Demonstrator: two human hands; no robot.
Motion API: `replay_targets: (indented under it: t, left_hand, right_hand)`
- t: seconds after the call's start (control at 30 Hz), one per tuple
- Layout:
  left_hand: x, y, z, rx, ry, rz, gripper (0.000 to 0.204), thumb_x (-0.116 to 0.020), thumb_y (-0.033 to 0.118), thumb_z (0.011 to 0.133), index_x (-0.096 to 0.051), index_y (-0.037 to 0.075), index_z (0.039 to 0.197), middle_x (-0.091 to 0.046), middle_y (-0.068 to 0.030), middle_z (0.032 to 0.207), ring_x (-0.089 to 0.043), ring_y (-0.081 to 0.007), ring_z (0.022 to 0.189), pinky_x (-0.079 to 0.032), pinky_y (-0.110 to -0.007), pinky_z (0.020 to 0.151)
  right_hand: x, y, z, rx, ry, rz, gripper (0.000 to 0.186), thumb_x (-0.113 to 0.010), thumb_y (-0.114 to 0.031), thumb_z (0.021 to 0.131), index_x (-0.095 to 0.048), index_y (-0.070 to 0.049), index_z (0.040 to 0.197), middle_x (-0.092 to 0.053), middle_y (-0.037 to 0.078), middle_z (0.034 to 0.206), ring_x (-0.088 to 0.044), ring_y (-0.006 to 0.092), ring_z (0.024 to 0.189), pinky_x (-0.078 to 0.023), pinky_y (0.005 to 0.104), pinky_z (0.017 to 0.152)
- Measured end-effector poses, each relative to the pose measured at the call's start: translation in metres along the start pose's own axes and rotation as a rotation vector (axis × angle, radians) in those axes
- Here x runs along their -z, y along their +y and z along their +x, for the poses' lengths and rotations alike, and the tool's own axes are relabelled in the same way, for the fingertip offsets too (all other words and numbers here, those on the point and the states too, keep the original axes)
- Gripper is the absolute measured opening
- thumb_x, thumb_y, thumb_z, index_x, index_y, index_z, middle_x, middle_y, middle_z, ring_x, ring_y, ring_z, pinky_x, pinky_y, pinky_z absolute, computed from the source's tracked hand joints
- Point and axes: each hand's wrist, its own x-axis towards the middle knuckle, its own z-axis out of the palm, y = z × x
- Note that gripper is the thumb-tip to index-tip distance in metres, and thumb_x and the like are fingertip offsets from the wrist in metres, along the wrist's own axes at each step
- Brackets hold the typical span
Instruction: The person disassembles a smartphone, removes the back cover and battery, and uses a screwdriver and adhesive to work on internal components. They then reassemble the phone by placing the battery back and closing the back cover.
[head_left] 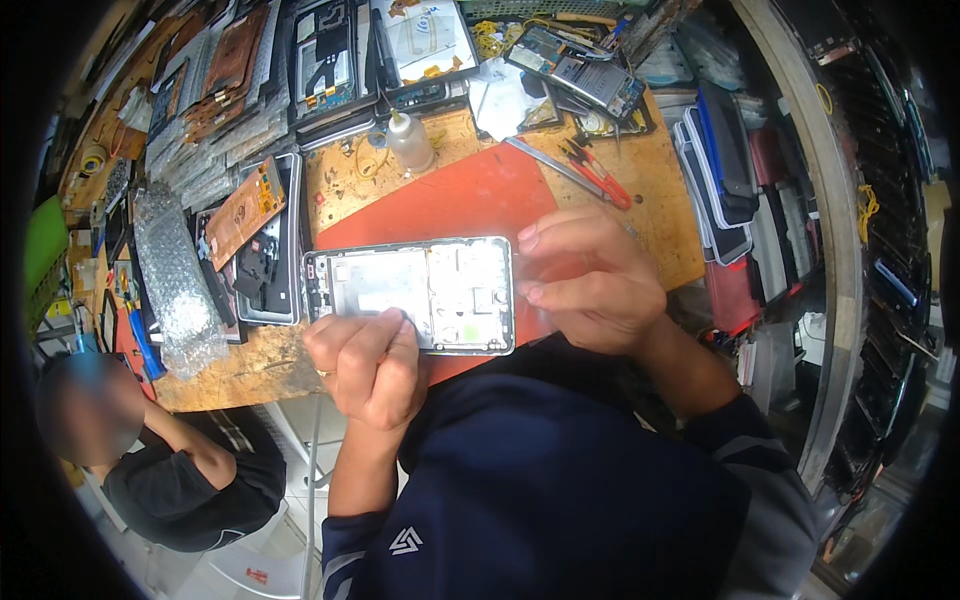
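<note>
My left hand (368,368) is closed on the lower edge of a phone frame (470,300), its fingertips resting on the inner face. The frame lies sideways over a red mat (440,205). It is pale metal inside with a dark rim and a bright glare that hides detail. Off its right end, my right hand (595,285) has its thumb and index finger apart, tips close to the frame's edge. No held thing can be made out between those fingers.
A clear bottle (411,145) stands beyond the mat, with red-handled pliers (598,178) to its right. Phone parts (590,85) and stacked panels (225,110) crowd the back. Bubble wrap (178,275) lies left. A person in black (200,490) sits at lower left.
</note>
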Motion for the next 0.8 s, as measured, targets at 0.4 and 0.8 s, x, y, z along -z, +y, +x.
replay_targets:
  t: [0.4,0.8]
  left_hand:
    - [0.010,0.007,0.003,0.018,-0.024,0.010,0.020,-0.078,-0.006,0.071,-0.072,-0.001,0.089,-0.073,-0.0141,0.100,-0.063,-0.0271,0.082,-0.049,-0.037,0.069]
    - [0.012,0.009,0.007,0.204,-0.083,-0.142,0.031,-0.073,-0.013,0.059,-0.069,-0.002,0.088,-0.071,-0.0146,0.093,-0.064,-0.0307,0.078,-0.049,-0.041,0.068]
  right_hand:
    - [-0.004,-0.011,-0.001,0.046,0.008,-0.098,0.032,-0.085,0.015,0.077,-0.074,-0.004,0.100,-0.071,0.018,0.120,-0.074,0.0344,0.105,-0.063,0.0406,0.083]
    - [-0.004,-0.011,0.001,0.094,-0.014,-0.059,0.026,-0.089,0.012,0.079,-0.072,-0.001,0.094,-0.075,0.014,0.112,-0.077,0.0327,0.101,-0.066,0.0388,0.083]
